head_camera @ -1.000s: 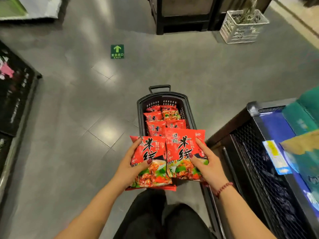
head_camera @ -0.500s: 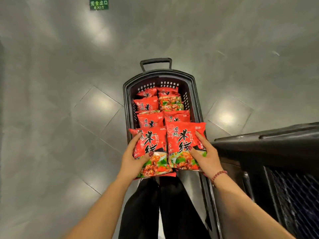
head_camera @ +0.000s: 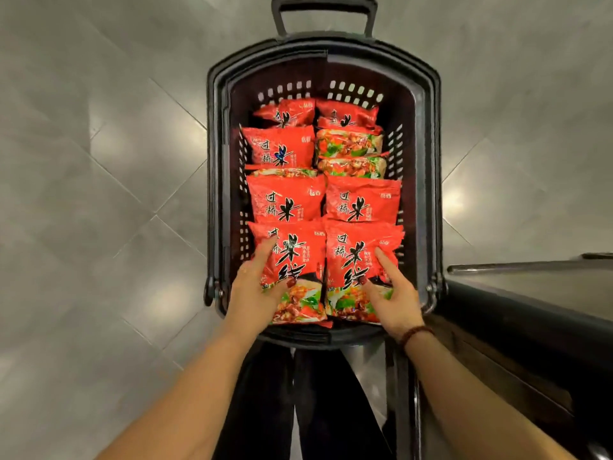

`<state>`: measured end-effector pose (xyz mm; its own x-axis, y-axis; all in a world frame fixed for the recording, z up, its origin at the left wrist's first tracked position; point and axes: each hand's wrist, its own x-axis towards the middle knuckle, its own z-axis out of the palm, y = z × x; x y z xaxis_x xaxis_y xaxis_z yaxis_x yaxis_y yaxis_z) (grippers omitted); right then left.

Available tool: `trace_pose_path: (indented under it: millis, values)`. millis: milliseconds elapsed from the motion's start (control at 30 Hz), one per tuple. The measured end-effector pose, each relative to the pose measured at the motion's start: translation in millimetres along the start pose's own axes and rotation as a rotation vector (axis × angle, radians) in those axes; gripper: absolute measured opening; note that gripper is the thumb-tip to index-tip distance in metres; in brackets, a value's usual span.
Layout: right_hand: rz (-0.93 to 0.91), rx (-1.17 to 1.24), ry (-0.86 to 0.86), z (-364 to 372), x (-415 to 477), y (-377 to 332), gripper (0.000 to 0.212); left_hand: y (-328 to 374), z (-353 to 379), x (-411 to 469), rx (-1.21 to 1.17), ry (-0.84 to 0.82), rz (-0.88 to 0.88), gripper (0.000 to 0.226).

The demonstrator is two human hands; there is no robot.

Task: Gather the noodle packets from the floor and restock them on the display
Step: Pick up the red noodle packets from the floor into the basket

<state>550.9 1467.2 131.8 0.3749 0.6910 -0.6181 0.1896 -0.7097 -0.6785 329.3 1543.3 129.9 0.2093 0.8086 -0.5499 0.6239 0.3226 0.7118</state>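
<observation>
Fingers (head_camera: 267, 250) of my left hand (head_camera: 252, 293) pinch the left front packet (head_camera: 295, 260), thumb on top; my right hand (head_camera: 398, 303) grips the right front packet (head_camera: 355, 257) the same way, both at the near end of the basket (head_camera: 217, 194). Lifting, I could clip the display ledge (head_camera: 530, 293) just right of the basket and lose my hold. Slick-looking film means a loose pinch could drop one among the other packets (head_camera: 285, 200) deeper in the basket, or onto the floor (head_camera: 99, 194) beside it.
</observation>
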Motion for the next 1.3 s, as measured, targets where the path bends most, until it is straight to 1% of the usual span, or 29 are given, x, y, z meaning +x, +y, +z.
trace_pose_path:
  millis: [67, 100, 133, 167, 200, 233, 267, 333, 367, 433, 600, 700, 767, 867, 933, 1033, 1133, 1200, 1300]
  values:
    - [-0.049, -0.192, 0.014, 4, -1, 7, 0.065, -3, 5, -3, 0.073, -0.029, 0.017, 0.083]
    - [-0.058, -0.299, 0.034, 5, -3, 10, 0.067, -3, 7, -5, 0.098, -0.041, -0.009, 0.082]
    - [-0.079, -0.452, 0.087, 7, -5, 13, 0.069, -5, 9, -7, 0.177, -0.022, -0.024, 0.08]
    - [-0.124, -0.624, 0.166, 9, -6, 14, 0.069, -6, 9, -10, 0.33, 0.039, 0.004, 0.075]
    - [-0.194, -0.769, 0.253, 12, -7, 12, 0.07, -8, 10, -11, 0.527, 0.125, 0.09, 0.071]
    - [-0.277, -0.856, 0.302, 15, -8, 9, 0.069, -11, 10, -11, 0.7, 0.175, 0.2, 0.068]
    - [-0.363, -0.9, 0.289, 17, -7, 7, 0.066, -13, 9, -11, 0.806, 0.173, 0.318, 0.067]
    - [-0.477, -0.985, 0.174, 22, -2, 9, 0.065, -17, 10, -7, 0.923, 0.1, 0.54, 0.07]
    - [-0.505, -1.029, 0.121, 24, 2, 14, 0.067, -19, 10, -3, 0.967, 0.069, 0.619, 0.072]
    - [-0.52, -1.083, 0.089, 28, 10, 25, 0.068, -22, 10, 9, 1.039, 0.026, 0.69, 0.074]
    - [-0.53, -1.094, 0.122, 36, 25, 41, 0.067, -42, 17, 24, 1.092, 0.003, 0.639, 0.079]
    - [-0.498, -1.094, 0.095, 36, 21, 43, 0.067, -43, 18, 21, 1.138, -0.019, 0.587, 0.08]
    - [-0.479, -1.082, 0.069, 33, 17, 37, 0.066, -36, 14, 19, 1.184, -0.066, 0.56, 0.08]
    - [-0.397, -0.976, 0.05, 25, 3, 8, 0.064, -8, -1, 7, 1.11, -0.102, 0.562, 0.083]
    - [-0.368, -0.904, 0.11, 16, -16, -17, 0.064, 18, -16, -3, 1.036, -0.146, 0.566, 0.076]
    - [-0.369, -0.776, 0.214, -5, -55, -47, 0.058, 64, -42, -23, 0.928, -0.167, 0.663, 0.062]
    - [-0.344, -0.676, 0.345, -33, -107, -83, 0.049, 123, -67, -52, 0.813, -0.199, 0.817, 0.06]
    - [-0.304, -0.622, 0.45, -49, -152, -106, 0.048, 161, -78, -77, 0.804, -0.236, 0.954, 0.059]
    - [-0.183, -0.548, 0.588, -62, -227, -121, 0.051, 209, -84, -118, 0.841, -0.332, 1.15, 0.056]
